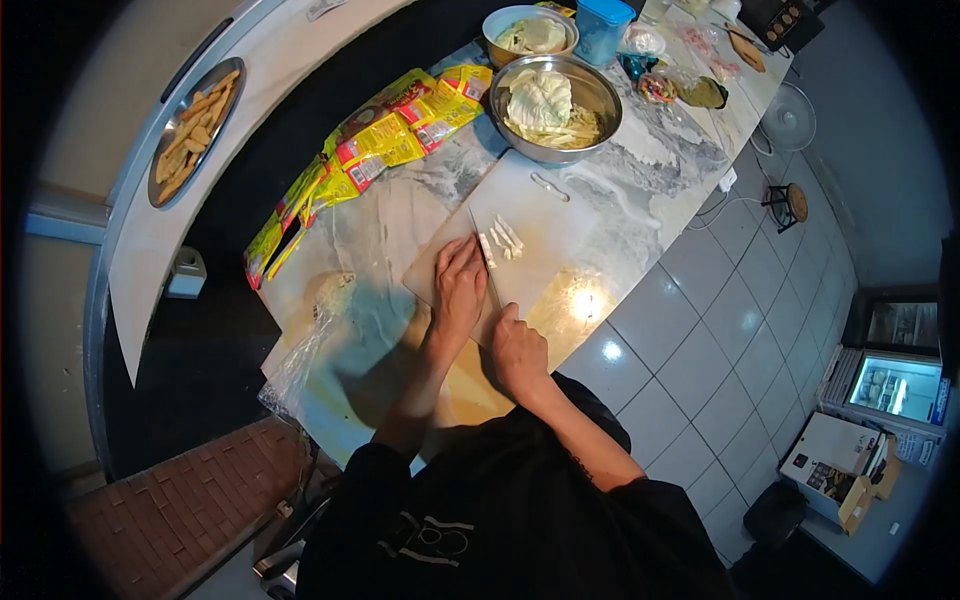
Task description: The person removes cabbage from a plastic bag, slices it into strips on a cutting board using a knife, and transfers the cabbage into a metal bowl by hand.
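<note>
My right hand (519, 343) is closed around the handle of a kitchen knife (493, 283), whose blade points away from me across a white cutting board (548, 225). On the left side of the blade, my left hand (460, 290) rests on the board with its fingers together and bent. Whatever lies under those fingertips is hidden. Pale cut strips (508, 238), which look like cabbage, lie just right of the blade. Beyond the board stands a steel bowl (609, 122) with a large piece of cabbage (540, 100) and sliced shreds in it.
Yellow-green printed packets (375, 150) run along the far left edge. Behind the steel bowl are another bowl (489, 27) with cabbage and a blue container (602, 30). Clear plastic wrap (300, 365) lies at left. A plate of fried pieces (161, 188) sits on the raised ledge.
</note>
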The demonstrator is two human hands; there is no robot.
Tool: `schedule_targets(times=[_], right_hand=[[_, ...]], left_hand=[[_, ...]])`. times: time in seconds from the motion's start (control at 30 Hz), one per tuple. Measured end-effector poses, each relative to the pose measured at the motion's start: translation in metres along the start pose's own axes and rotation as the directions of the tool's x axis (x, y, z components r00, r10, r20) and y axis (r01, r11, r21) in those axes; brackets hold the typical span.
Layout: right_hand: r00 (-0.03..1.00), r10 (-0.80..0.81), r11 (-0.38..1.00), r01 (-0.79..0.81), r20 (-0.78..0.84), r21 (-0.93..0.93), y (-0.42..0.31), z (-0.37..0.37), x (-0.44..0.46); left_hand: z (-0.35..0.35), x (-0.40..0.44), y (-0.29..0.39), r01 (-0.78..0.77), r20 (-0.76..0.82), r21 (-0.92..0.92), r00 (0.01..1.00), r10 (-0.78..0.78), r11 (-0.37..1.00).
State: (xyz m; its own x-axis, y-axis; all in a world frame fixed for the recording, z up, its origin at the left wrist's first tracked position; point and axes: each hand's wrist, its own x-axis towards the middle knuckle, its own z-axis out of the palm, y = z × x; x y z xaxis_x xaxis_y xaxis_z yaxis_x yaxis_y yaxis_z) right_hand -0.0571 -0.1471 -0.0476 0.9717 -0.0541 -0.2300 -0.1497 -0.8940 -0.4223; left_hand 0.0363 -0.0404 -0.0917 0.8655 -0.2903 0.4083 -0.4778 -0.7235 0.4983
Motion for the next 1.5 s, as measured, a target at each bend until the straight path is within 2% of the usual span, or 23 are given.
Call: schedule_targets(times=[0.1,0.27,0.33,0.57,0.83,1.17,1.43,1.5], right_hand=[[1.0,0.001,1.0,-0.001,-0.008,-0.026,-0.002,0.0,0.002],[1.0,-0.023,0.998,0.022,-0.01,-0.057,0.004,-0.003,0.005],[0.997,-0.051,0.991,0.043,-0.055,-0.125,0.006,0.0,0.007],[0.998,-0.064,0.995,0.062,-0.017,-0.072,0.006,-0.013,0.033],[0.999,-0.029,0.993,0.033,0.031,-0.118,0.014,-0.012,0.001],[0.995,-0.088,0.987,0.079,-0.054,-0.143,0.014,-0.005,0.02],[0.996,-0.088,0.996,0.088,0.027,-0.027,0.034,-0.023,0.015],[0.993,-0.117,0.993,0.117,-0.014,-0.009,0.041,-0.019,0.021]], left_hand=[[0.0,-0.001,0.001,0.038,0.007,-0.005,0.999,-0.038,0.999],[-0.002,0.0,0.0,0.011,0.008,0.002,1.0,-0.011,1.0],[-0.002,0.002,-0.001,0.02,0.005,-0.018,1.0,-0.02,1.0],[0.006,0.006,-0.007,0.033,-0.047,-0.025,0.998,-0.035,0.999],[0.007,0.006,-0.006,0.021,-0.079,-0.03,0.997,-0.023,0.999],[0.005,0.007,-0.004,0.033,-0.098,-0.019,0.995,-0.035,0.999],[0.005,0.007,-0.004,0.067,-0.129,-0.034,0.989,-0.071,0.997],[0.004,0.007,-0.004,0.08,-0.117,-0.058,0.989,-0.086,0.995]])
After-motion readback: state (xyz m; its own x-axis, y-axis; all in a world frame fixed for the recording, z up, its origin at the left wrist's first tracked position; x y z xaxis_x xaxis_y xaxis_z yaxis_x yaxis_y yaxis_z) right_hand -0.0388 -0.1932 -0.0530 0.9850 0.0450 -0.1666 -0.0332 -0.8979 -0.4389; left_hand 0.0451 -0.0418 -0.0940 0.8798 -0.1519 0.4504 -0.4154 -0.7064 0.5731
